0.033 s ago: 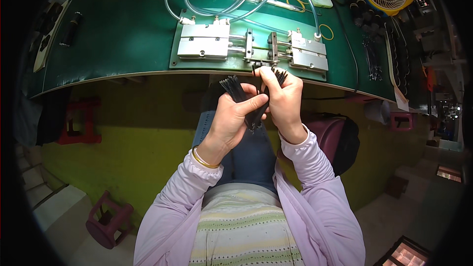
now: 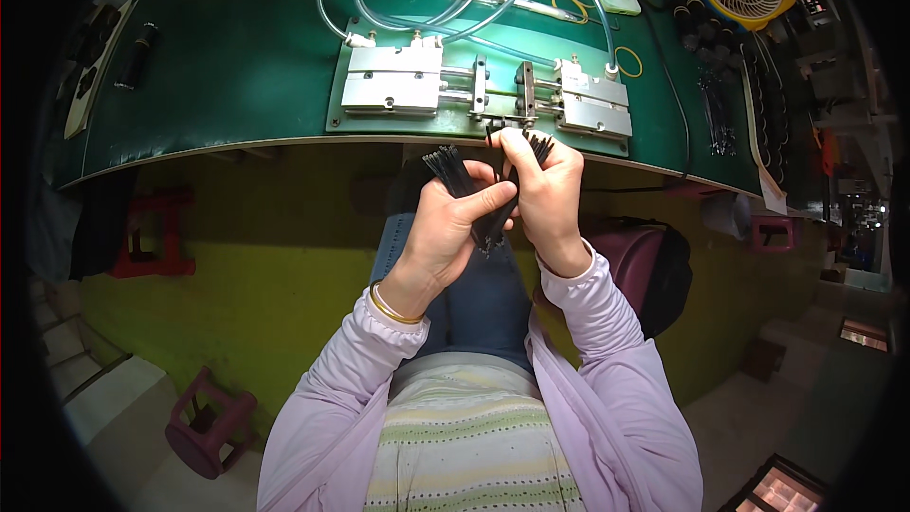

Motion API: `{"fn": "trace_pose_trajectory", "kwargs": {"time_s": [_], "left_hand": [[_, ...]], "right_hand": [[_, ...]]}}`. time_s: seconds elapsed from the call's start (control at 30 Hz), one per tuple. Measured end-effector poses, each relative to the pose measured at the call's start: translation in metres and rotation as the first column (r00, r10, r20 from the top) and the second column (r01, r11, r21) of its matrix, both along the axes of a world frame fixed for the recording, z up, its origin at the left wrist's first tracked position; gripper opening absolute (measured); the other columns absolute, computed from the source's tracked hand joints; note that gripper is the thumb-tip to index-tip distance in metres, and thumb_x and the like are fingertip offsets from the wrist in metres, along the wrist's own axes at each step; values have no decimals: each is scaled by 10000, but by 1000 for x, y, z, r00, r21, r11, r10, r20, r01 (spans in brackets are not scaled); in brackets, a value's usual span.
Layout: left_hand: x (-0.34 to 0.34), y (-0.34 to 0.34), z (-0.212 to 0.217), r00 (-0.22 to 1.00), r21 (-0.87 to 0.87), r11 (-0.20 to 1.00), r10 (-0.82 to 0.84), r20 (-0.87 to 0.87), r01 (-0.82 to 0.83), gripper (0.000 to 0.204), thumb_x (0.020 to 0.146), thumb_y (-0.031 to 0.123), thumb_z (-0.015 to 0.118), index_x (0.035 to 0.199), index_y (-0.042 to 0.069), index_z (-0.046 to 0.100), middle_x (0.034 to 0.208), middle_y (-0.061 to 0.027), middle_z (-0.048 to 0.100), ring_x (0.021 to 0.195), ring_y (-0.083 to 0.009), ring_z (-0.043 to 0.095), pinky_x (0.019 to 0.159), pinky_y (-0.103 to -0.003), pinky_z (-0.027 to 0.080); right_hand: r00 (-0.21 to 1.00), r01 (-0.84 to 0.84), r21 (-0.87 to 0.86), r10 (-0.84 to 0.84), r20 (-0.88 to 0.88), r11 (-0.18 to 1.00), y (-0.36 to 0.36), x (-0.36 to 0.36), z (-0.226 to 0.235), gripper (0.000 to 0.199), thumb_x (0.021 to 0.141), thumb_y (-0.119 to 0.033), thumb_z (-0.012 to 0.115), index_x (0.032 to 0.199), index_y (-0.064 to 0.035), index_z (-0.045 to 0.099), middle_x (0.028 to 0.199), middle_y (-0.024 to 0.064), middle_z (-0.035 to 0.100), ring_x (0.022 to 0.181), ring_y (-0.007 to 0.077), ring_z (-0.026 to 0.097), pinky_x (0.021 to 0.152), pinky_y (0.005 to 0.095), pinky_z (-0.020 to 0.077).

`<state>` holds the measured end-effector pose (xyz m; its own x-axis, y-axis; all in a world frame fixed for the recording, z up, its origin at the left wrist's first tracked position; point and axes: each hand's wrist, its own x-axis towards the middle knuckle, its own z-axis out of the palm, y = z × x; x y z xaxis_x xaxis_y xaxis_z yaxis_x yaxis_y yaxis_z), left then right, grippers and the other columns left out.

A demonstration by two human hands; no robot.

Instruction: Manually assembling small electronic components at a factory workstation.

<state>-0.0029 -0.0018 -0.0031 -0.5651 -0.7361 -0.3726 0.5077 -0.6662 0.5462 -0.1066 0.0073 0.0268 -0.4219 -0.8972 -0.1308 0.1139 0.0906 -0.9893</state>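
Black strands (image 2: 448, 169) sit pinched in left hand (image 2: 442, 228) and right hand (image 2: 552, 192) above lettered jeans (image 2: 477, 315).

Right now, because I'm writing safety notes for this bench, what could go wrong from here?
Strands could slip free: the left hand grips a bundle of thin black strands with splayed ends.

Anything dropped might land on the lap or floor, since the hands work in front of the bench edge.

If the fixture closed, the right hand might get pinched, being close to its facing metal plates.
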Motion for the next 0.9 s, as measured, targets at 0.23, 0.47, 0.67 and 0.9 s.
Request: {"fn": "trace_pose_trajectory", "kwargs": {"time_s": [0.23,0.47,0.67,0.9], "left_hand": [[-1,-1,1,1000,28,1000,-5,1,5,185,715,7,629,831,27,487,713,-55,547,622,-155,575,540,-267,488],[-2,-4,2,999,11,1000,-27,-43,27,165,710,-7,627,802,31,495,715,-52,542,623,-156,571,558,-279,488],[0,-2,2,998,17,1000,-21,-63,22,151,711,-3,626,787,30,500,712,-47,539,620,-149,565,557,-274,485],[1,3,3,1000,-1,1000,-6,-30,6,125,721,12,622,768,26,507,711,-39,541,619,-137,560,554,-270,485]], "right_hand": [[999,-20,-22,21,42,1000,-1,-3,-5,197,800,-140,547,672,1,596,463,-27,472,342,20,365,301,170,246],[993,-4,10,3,118,1000,-3,-3,-3,192,798,-133,553,655,-11,590,467,-24,479,353,20,382,308,170,253],[991,-102,-61,107,82,993,2,-4,-1,185,801,-146,558,683,-10,602,469,-26,479,364,19,389,313,172,260],[997,-74,-28,74,30,997,3,-2,1,193,814,-155,541,745,6,621,461,-39,462,374,10,372,325,173,257]]}}
